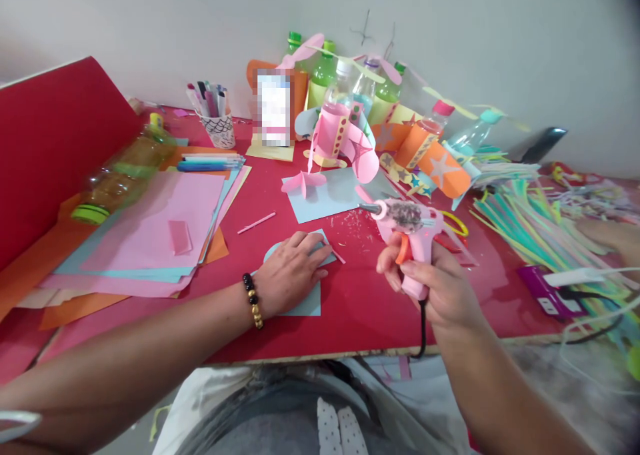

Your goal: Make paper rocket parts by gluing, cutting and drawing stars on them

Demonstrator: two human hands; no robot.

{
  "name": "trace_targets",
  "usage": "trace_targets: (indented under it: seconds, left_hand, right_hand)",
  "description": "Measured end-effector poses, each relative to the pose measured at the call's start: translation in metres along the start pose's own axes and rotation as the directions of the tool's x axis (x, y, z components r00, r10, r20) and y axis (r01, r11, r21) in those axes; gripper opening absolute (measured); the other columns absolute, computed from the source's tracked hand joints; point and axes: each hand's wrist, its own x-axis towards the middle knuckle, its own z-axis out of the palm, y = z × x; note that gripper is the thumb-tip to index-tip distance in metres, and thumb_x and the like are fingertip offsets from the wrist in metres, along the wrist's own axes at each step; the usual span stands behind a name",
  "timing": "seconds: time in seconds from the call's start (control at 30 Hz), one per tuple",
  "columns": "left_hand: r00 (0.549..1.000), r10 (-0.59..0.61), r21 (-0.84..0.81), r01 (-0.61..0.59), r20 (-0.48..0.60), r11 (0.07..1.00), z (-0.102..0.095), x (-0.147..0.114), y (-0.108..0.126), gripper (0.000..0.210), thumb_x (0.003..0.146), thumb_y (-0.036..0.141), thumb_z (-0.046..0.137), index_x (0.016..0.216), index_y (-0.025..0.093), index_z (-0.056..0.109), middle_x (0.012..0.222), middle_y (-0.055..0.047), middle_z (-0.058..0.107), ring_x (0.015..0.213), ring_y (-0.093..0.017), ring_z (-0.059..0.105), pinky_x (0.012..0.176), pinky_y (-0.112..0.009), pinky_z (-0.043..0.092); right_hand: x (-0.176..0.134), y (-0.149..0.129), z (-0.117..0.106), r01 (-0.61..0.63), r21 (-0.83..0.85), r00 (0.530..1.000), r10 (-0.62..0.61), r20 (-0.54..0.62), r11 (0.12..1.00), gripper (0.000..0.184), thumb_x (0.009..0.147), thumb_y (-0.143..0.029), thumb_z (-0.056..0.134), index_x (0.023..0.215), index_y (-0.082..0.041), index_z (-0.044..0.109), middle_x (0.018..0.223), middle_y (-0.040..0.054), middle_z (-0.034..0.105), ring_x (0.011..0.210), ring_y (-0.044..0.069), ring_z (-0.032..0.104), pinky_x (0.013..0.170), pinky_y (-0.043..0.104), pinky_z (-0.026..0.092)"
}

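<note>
My right hand (435, 278) is wrapped around the handle of a pink glue gun (424, 245), held above the table with its metal nozzle pointing left. A finger lies by the orange trigger (403, 249). Palm down, my left hand (295, 268) lies with outstretched fingers over light blue paper pieces (307, 303), covering much of them. By its fingertips a thin pink strip (334, 249) shows in part. Another thin pink straw (257, 223) lies farther left. Beyond the hands, a pink propeller-shaped cutout (303, 183) rests at a light blue sheet (320, 202).
Several decorated plastic bottles (334, 128) stand at the back near a phone (275, 108). Coloured paper sheets (150, 221), a lying bottle (125, 171) and a pen cup (219, 127) are left. Right are straws (530, 235), a purple power strip (547, 295) and another person's arm (613, 238).
</note>
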Motion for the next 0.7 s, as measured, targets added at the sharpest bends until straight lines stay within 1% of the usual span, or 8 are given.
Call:
trace_targets:
  seconds: [0.07, 0.2, 0.27, 0.33, 0.47, 0.53, 0.6, 0.7]
  left_hand:
    - [1.0, 0.002, 0.007, -0.002, 0.001, 1.0, 0.001, 0.0, 0.0, 0.034, 0.094, 0.028, 0.05, 0.127, 0.022, 0.056, 0.134, -0.009, 0.05, 0.121, -0.025, 0.045, 0.104, -0.042, 0.043]
    - [1.0, -0.028, -0.001, 0.028, 0.005, 1.0, 0.001, 0.0, 0.0, 0.035, 0.095, 0.032, 0.05, 0.128, 0.023, 0.055, 0.134, -0.009, 0.049, 0.119, -0.026, 0.046, 0.1, -0.042, 0.046]
    - [1.0, -0.028, -0.018, 0.028, 0.007, 0.999, 0.001, 0.0, -0.001, 0.036, 0.095, 0.033, 0.05, 0.13, 0.023, 0.054, 0.13, -0.009, 0.051, 0.116, -0.025, 0.047, 0.1, -0.042, 0.046]
    - [1.0, -0.023, -0.03, 0.023, 0.008, 0.999, 0.001, 0.0, -0.002, 0.038, 0.096, 0.031, 0.049, 0.133, 0.024, 0.051, 0.128, -0.009, 0.051, 0.116, -0.024, 0.047, 0.101, -0.041, 0.045]
    - [0.997, -0.039, -0.027, 0.041, 0.074, 0.999, 0.001, 0.001, -0.001, 0.045, 0.098, 0.028, 0.044, 0.142, 0.035, 0.041, 0.131, -0.007, 0.048, 0.116, -0.024, 0.046, 0.098, -0.043, 0.046]
    - [0.992, -0.053, -0.022, 0.056, 0.117, 0.998, 0.0, 0.002, -0.001, 0.046, 0.098, 0.029, 0.043, 0.143, 0.041, 0.038, 0.132, -0.006, 0.047, 0.116, -0.024, 0.046, 0.096, -0.043, 0.047]
    - [0.988, -0.065, -0.015, 0.068, 0.14, 0.998, -0.001, 0.004, 0.0, 0.046, 0.098, 0.031, 0.045, 0.141, 0.043, 0.04, 0.133, -0.006, 0.047, 0.116, -0.025, 0.045, 0.096, -0.044, 0.046]
    - [0.986, -0.064, -0.005, 0.066, 0.154, 0.998, -0.001, 0.006, 0.002, 0.043, 0.096, 0.032, 0.047, 0.139, 0.039, 0.044, 0.134, -0.007, 0.046, 0.118, -0.026, 0.044, 0.098, -0.045, 0.044]
  right_hand:
    - [0.017, -0.007, 0.004, 0.067, -0.018, 0.995, -0.066, 0.073, 0.998, 0.026, 0.079, -0.021, 0.065, 0.104, -0.019, 0.063, 0.085, 0.006, 0.069, 0.056, 0.013, 0.053, 0.051, 0.027, 0.036]
    - [0.051, -0.009, 0.002, 0.123, -0.026, 0.967, -0.113, 0.229, 0.992, 0.012, 0.076, -0.024, 0.066, 0.085, -0.016, 0.067, 0.085, 0.0074, 0.069, 0.053, 0.011, 0.049, 0.048, 0.027, 0.034]
    - [0.063, -0.004, -0.003, 0.127, -0.022, 0.957, -0.117, 0.266, 0.992, 0.011, 0.075, -0.025, 0.066, 0.082, -0.016, 0.067, 0.085, 0.0073, 0.069, 0.053, 0.011, 0.048, 0.048, 0.027, 0.034]
    - [0.07, 0.004, -0.011, 0.117, -0.027, 0.959, -0.106, 0.263, 0.993, 0.012, 0.075, -0.025, 0.067, 0.083, -0.016, 0.068, 0.08, 0.0061, 0.067, 0.053, 0.011, 0.048, 0.049, 0.027, 0.034]
    - [0.07, 0.011, -0.028, 0.019, -0.181, 0.976, 0.021, 0.216, 0.983, 0.016, 0.077, -0.029, 0.066, 0.088, -0.017, 0.071, 0.066, 0.0025, 0.06, 0.053, 0.012, 0.044, 0.048, 0.026, 0.031]
    - [0.068, 0.01, -0.036, -0.02, -0.284, 0.973, 0.084, 0.214, 0.959, 0.02, 0.079, -0.03, 0.067, 0.095, -0.019, 0.072, 0.071, 0.0024, 0.062, 0.052, 0.01, 0.042, 0.047, 0.025, 0.031]
    - [0.068, 0.009, -0.04, -0.045, -0.326, 0.968, 0.122, 0.22, 0.944, 0.021, 0.079, -0.03, 0.068, 0.097, -0.021, 0.072, 0.077, 0.0026, 0.064, 0.054, 0.01, 0.043, 0.048, 0.025, 0.033]
    - [0.07, 0.011, -0.043, -0.122, -0.325, 0.953, 0.202, 0.227, 0.938, 0.02, 0.08, -0.032, 0.069, 0.097, -0.022, 0.071, 0.071, 0.0008, 0.061, 0.053, 0.01, 0.043, 0.047, 0.024, 0.035]
